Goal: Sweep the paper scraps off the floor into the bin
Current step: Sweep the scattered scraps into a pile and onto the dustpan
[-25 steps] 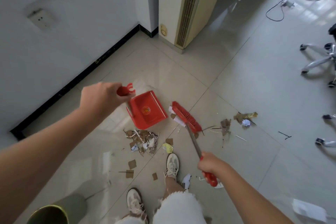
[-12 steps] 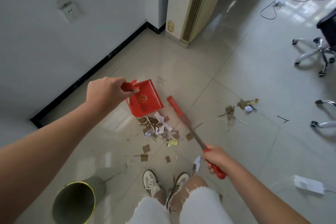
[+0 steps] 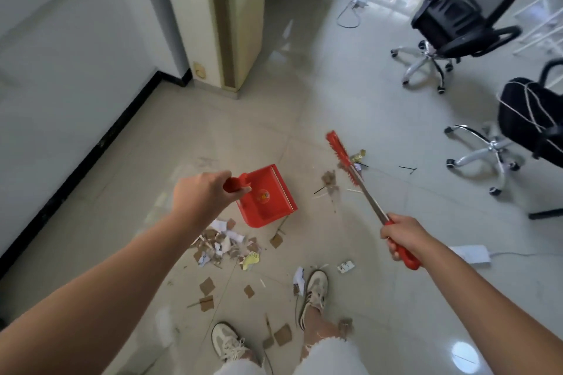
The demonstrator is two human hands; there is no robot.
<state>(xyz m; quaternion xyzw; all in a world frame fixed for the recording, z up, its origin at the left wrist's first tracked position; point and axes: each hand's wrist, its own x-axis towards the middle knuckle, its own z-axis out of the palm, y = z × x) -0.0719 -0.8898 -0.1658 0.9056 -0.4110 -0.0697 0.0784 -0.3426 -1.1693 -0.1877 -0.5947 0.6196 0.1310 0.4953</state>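
Most paper scraps [image 3: 227,245] lie heaped on the floor beside the red dustpan [image 3: 268,196], which appears empty; strays sit near the shoes. The left hand [image 3: 201,196] is closed around the dustpan handle. The right hand [image 3: 400,237] clasps the broom [image 3: 344,158], reaching distant scraps [image 3: 330,181]. The bin is out of view. Collection and dumping remain.

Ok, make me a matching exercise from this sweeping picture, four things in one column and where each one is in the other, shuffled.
Things:
1. dustpan
2. broom
3. big pile of scraps
4. office chairs

Places:
A. in the right hand
B. far right of the floor
C. in the left hand
D. on the tiles just below the dustpan

Pairs: 1-C, 2-A, 3-D, 4-B
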